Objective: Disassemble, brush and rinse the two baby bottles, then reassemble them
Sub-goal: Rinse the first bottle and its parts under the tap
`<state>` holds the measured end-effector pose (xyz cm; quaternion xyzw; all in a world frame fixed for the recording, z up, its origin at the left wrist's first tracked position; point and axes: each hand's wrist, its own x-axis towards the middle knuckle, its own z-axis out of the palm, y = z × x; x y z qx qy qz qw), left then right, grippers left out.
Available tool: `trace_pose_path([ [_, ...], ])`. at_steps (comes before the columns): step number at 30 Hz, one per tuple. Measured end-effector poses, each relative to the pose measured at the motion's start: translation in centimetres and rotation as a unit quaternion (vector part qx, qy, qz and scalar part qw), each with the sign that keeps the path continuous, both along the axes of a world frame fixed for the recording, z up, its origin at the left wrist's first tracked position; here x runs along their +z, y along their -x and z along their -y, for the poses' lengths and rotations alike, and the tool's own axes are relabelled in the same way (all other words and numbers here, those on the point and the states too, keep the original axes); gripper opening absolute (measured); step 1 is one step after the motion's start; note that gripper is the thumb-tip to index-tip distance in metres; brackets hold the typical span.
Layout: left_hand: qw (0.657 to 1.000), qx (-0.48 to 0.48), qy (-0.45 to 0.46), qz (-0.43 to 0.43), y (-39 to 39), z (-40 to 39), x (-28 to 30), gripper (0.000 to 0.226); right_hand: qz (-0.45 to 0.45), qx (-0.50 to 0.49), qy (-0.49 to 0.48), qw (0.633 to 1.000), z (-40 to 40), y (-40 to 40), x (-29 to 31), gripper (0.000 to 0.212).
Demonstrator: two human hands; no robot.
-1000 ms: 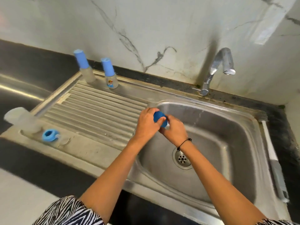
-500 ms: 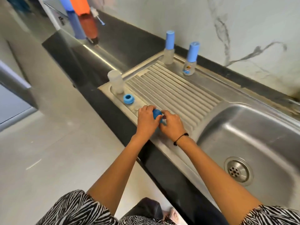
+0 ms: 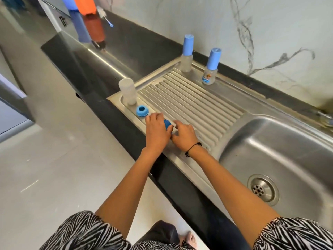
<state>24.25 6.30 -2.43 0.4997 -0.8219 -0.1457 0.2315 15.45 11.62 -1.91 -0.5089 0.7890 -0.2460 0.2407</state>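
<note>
My left hand (image 3: 157,130) grips a blue bottle collar (image 3: 167,123) low over the front edge of the ribbed drainboard (image 3: 198,107). My right hand (image 3: 183,135) rests beside it, fingers curled at the same part; whether it holds the clear teat is hidden. A second blue collar (image 3: 142,110) lies on the drainboard just left of my hands. A clear bottle body (image 3: 128,92) stands open at the drainboard's left corner. Two small bottles with tall blue caps stand at the back, one (image 3: 187,54) plain and one (image 3: 211,67) with a printed label.
The steel sink basin (image 3: 281,141) with its drain (image 3: 263,190) lies to the right. A dark countertop (image 3: 126,44) runs to the back left, with orange and blue containers (image 3: 86,8) and a small brush (image 3: 105,16). The marble wall is behind.
My hands moved with the blue collar from over the sink basin leftward to the drainboard's front edge and lowered it toward the surface. The view swung left.
</note>
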Motion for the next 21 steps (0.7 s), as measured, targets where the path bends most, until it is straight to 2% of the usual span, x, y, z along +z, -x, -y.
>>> trace_pose_path([
  [4,0.997,-0.048,0.036,-0.048,1.4,-2.1,0.9,0.042,0.024,-0.045,0.029,0.998,-1.4,2.2,0.6,0.052],
  [8,0.988,-0.129,-0.023,-0.084,5.2,-4.9,1.1,0.029,0.041,-0.133,0.051,0.989,-4.6,5.7,1.0,0.049],
  [15,0.956,-0.262,-0.113,-0.07,14.7,-10.4,0.6,0.022,-0.002,-0.285,0.012,0.958,-14.0,13.6,0.7,0.045],
  [21,0.919,-0.357,-0.164,-0.045,22.7,-16.0,1.5,0.02,-0.031,-0.41,0.017,0.911,-22.3,20.2,1.1,0.04],
])
